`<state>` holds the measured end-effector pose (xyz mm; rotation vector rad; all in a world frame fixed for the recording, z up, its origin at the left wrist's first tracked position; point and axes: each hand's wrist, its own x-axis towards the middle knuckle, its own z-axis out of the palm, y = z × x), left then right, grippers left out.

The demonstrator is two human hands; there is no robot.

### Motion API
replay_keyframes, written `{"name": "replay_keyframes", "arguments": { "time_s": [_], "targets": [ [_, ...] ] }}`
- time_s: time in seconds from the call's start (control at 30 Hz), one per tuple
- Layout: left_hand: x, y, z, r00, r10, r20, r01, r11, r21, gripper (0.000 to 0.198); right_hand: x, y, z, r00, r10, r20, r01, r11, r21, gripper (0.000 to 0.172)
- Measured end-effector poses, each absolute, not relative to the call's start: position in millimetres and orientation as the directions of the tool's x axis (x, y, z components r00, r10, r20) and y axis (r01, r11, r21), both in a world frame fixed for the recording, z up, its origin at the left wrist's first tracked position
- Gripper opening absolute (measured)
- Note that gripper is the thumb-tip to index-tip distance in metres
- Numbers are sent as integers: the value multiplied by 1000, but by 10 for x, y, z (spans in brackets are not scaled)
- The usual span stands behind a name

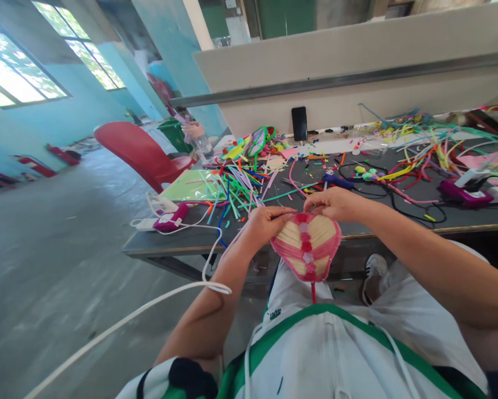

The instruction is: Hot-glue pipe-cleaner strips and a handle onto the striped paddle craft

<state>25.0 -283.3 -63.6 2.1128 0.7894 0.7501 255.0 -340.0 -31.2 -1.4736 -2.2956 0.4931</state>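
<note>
A rounded, heart-like pipe-cleaner craft piece (323, 247) hangs over my lap at the table's front edge. It has cream panels, pink bands and a pink rim, with a row of red and pale pink pom-poms down its middle. A thin pink-red stem (313, 292) sticks out at its lower end. My left hand (269, 224) grips the upper left edge, thumb on the near face. At the top edge my right hand (328, 203) is closed, its fingertips pinched at the rim. Whatever small bit lies between those fingertips is hidden.
Loose pipe cleaners (243, 185) lie heaped on the dark table (178, 239). A blue glue gun (338, 181), a phone (299, 123) leaning on the partition, and purple power strips (171, 217) are there too. A white cable (149, 307) crosses by my left forearm. A red chair (132, 147) stands left.
</note>
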Motion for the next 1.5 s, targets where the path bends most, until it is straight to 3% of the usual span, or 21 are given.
{"name": "replay_keyframes", "arguments": {
  "time_s": [0.23,0.43,0.73,1.03,1.2,1.33,1.5],
  "targets": [
    [307,-2846,-601,675,680,287,260,-583,770,25,2548,-3413,-296,-378,916,133,761,390,-520,24],
    [254,-2863,-553,680,688,254,286,-567,773,25,2764,-3511,-119,-294,955,36,674,234,-701,27],
    [237,-2913,-489,670,709,220,298,-529,795,29,3007,-3665,-232,-266,963,35,642,204,-739,22],
    [231,-2917,-504,636,747,194,311,-479,821,29,3006,-3715,-406,-399,903,-160,374,1,-927,17],
    [225,-2890,-543,634,750,189,326,-481,814,30,2997,-3696,-459,-417,893,-170,471,53,-881,14],
    [236,-2893,-535,639,748,181,326,-476,817,29,2984,-3680,-383,-381,921,-84,700,227,-677,14],
    [250,-2889,-502,661,731,167,329,-483,812,30,2855,-3728,-243,-309,950,-52,835,244,-493,27]
  ]
}}
